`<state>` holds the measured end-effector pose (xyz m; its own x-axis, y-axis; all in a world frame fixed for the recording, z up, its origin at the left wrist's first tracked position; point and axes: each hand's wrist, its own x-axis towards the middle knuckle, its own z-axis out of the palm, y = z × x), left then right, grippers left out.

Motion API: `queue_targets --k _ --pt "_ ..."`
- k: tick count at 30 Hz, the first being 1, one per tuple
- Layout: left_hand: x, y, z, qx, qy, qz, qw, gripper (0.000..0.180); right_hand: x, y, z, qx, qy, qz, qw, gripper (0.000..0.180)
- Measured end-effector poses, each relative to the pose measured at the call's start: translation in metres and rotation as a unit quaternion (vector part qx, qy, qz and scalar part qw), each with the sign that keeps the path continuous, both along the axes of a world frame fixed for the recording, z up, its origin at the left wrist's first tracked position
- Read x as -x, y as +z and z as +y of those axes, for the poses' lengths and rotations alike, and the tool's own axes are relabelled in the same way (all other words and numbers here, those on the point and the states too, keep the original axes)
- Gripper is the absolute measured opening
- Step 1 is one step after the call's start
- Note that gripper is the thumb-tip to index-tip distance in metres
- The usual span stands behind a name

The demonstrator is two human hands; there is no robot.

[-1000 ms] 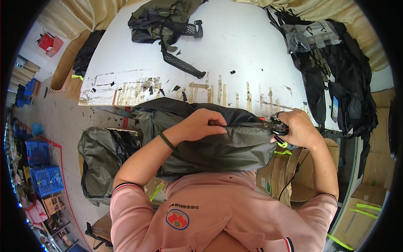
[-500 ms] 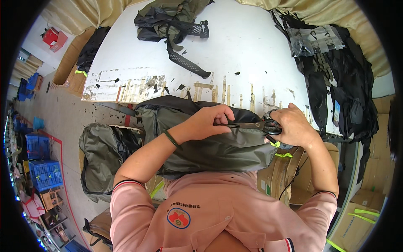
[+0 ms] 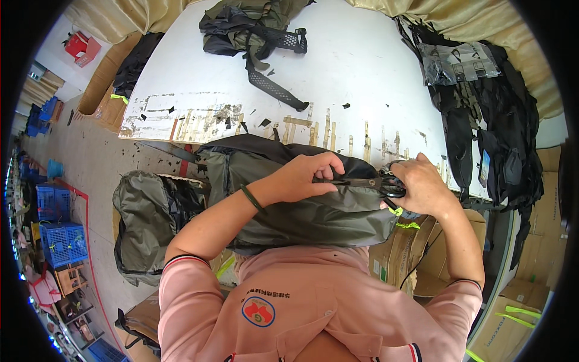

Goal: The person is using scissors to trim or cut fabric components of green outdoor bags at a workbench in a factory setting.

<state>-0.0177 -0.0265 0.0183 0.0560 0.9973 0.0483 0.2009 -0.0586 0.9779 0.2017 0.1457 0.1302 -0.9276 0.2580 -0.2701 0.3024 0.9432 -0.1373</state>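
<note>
A large dark olive-green and black bag (image 3: pixel 289 211) lies across my lap, against the table's near edge. My right hand (image 3: pixel 419 184) is closed round the black handles of a pair of scissors (image 3: pixel 365 182). The scissor blades point left along the bag's upper seam, toward my other hand. My left hand (image 3: pixel 309 176) pinches at the seam beside the blade tips, thumb and finger close together. What lies between those fingers is too small and dark to make out. A bright yellow-green strip (image 3: pixel 395 211) hangs just below the scissors.
A white table (image 3: pixel 356 72) with tape marks and black scraps stands ahead, bearing a dark bag with mesh straps (image 3: pixel 228 36). Black bags (image 3: pixel 512 127) hang over its right edge. Another olive bag (image 3: pixel 145 226) sits to my left. Cardboard boxes (image 3: pixel 398 253) stand at my right.
The whole view has shifted slightly, so the table and its things appear a little to the right. Both hands keep nearly the same hold on the scissors and seam.
</note>
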Motion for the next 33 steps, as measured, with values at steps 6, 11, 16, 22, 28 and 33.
queue_targets --k 6,11,16,22,28,33 --pt "-0.001 -0.001 -0.001 -0.027 0.000 0.019 0.999 0.036 0.007 -0.002 -0.003 0.001 0.010 -0.016 1.000 0.041" --pt "-0.001 0.001 0.000 -0.031 -0.003 0.028 0.999 0.037 0.005 -0.002 -0.002 -0.008 0.007 -0.023 1.000 0.042" --pt "-0.001 0.001 0.001 -0.026 0.000 0.052 0.998 0.038 0.003 -0.002 -0.001 0.000 0.000 -0.018 1.000 0.043" --pt "-0.001 0.001 0.001 -0.039 -0.001 0.040 0.998 0.038 0.006 -0.001 -0.003 0.008 0.005 0.008 1.000 0.043" --pt "-0.002 -0.001 0.001 -0.035 0.000 0.044 0.998 0.037 0.008 -0.006 -0.001 0.006 -0.001 -0.037 0.999 0.044" --pt "-0.002 -0.001 0.001 -0.038 -0.001 0.023 0.999 0.038 0.002 -0.013 0.001 0.014 -0.016 -0.034 0.999 0.043"
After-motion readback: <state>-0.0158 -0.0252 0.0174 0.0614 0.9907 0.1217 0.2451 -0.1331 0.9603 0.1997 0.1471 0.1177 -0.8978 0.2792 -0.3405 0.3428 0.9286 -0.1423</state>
